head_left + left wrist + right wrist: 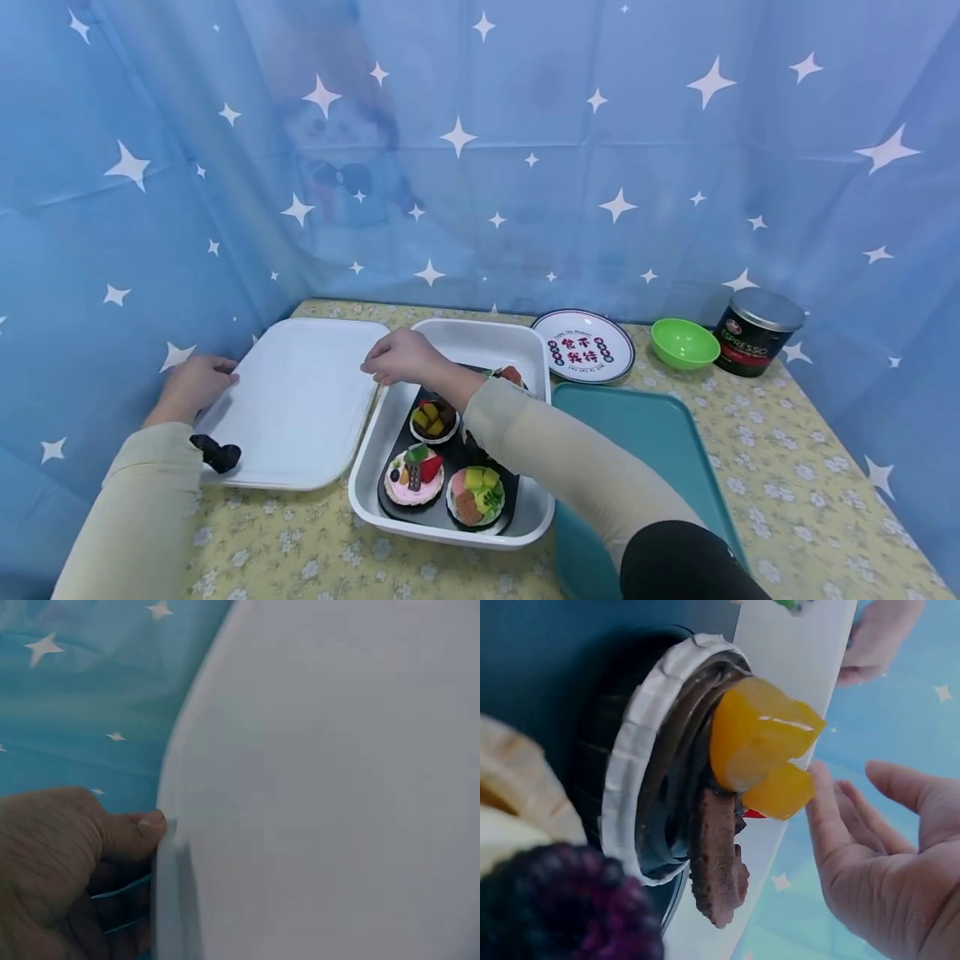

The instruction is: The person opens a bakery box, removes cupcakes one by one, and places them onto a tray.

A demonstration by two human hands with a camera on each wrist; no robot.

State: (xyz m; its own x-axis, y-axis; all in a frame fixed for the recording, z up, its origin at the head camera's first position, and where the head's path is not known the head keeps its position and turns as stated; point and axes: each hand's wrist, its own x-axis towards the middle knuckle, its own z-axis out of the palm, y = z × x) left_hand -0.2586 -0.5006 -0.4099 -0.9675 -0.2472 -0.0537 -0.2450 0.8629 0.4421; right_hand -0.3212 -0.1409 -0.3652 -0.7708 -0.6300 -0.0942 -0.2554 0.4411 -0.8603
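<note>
On the left of the table lies a flat white tray (307, 392) with rounded corners. My left hand (198, 385) holds its left edge, and in the left wrist view the thumb (142, 834) is on the rim with the fingers behind it. My right hand (408, 358) hangs near the tray's right edge, over the left wall of a deep white container (363, 492). Its fingers are spread and loosely bent in the right wrist view, with nothing between them. Inside the container, a dark insert bears several toy tarts, one with yellow fruit chunks (433, 419).
A teal tray (622, 417) lies to the right, partly under my right forearm. Behind it stand a white plate (588, 325) with red characters, a green bowl (684, 343) and an espresso tin (757, 332). A starry blue curtain (525, 208) borders the table's back and left.
</note>
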